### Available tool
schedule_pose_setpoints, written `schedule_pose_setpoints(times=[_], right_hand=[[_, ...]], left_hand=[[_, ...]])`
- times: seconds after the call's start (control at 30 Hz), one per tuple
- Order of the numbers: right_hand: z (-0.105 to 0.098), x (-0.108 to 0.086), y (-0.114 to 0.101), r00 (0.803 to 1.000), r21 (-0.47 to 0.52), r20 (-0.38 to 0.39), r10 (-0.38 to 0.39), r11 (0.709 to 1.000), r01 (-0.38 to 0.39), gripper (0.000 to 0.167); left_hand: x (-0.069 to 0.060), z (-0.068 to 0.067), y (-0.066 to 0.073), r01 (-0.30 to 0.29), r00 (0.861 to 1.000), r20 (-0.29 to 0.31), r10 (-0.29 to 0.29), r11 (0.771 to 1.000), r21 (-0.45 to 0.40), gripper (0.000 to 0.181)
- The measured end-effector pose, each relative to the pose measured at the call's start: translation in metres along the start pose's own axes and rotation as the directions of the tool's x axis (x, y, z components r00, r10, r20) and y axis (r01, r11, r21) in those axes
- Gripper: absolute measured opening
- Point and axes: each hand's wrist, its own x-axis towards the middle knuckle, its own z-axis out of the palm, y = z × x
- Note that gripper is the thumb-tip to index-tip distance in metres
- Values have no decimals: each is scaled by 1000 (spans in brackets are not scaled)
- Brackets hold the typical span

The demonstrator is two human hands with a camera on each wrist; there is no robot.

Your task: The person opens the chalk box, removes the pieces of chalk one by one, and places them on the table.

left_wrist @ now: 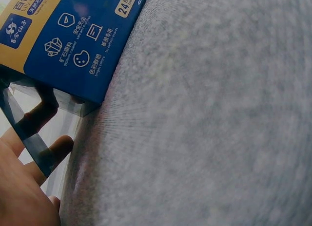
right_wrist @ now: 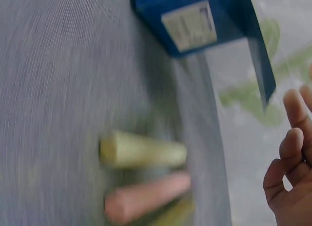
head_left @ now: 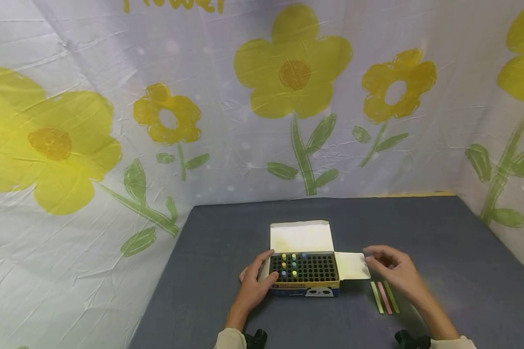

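Observation:
A blue and yellow chalk box point(head_left: 305, 289) stands on the table with its lid folded back. Several coloured chalk sticks poke out of the holes in its black tray point(head_left: 319, 268), towards the left. My left hand point(head_left: 254, 289) grips the box's left end, thumb at the front corner and index finger at the back; in the left wrist view, fingers show behind the side flap point(left_wrist: 27, 131). Bent and holding nothing, my right hand point(head_left: 395, 271) hovers beside the right flap point(head_left: 352, 265). Below it lie a pale green chalk point(head_left: 377, 297), a pink chalk point(head_left: 384, 297) and an olive chalk point(head_left: 391, 296).
The raised white lid point(head_left: 301, 236) leans back behind the tray. A dark grey cloth covers the table point(head_left: 227, 232). White sheeting with yellow flowers point(head_left: 293, 72) hangs behind and at both sides.

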Motion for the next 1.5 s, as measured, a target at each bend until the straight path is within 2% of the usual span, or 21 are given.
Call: schedule_pose_setpoints(times=[0.23, 0.5, 0.7, 0.87, 1.07, 1.27, 1.5], right_hand=[[26, 12, -18, 993, 87, 13, -117, 989, 116, 28], [50, 23, -23, 988, 194, 77, -134, 974, 117, 28], [67, 29, -27, 980, 191, 94, -178, 969, 157, 26], [78, 34, -29, 977, 131, 87, -196, 974, 184, 25], [90, 39, -34, 974, -6, 55, -218, 976, 219, 21], [101, 43, -37, 982, -96, 35, -184, 978, 186, 19], [111, 46, -43, 976, -228, -13, -217, 951, 208, 17]], left_hand=[[-1, 0, 3, 4, 1000, -2, -4, 1000, 8, 55], [-2, -1, 4, 15, 1000, -5, -15, 1000, 4, 55], [-2, -2, 4, 11, 1000, 0, -11, 1000, 1, 55], [-2, -1, 5, 14, 1000, 0, -14, 1000, 4, 55], [-2, 0, 4, 12, 1000, -6, -12, 1000, -3, 55], [-3, 0, 4, 2, 1000, -3, -2, 1000, -2, 55], [-2, -1, 5, -8, 1000, -2, 8, 1000, -3, 56]])
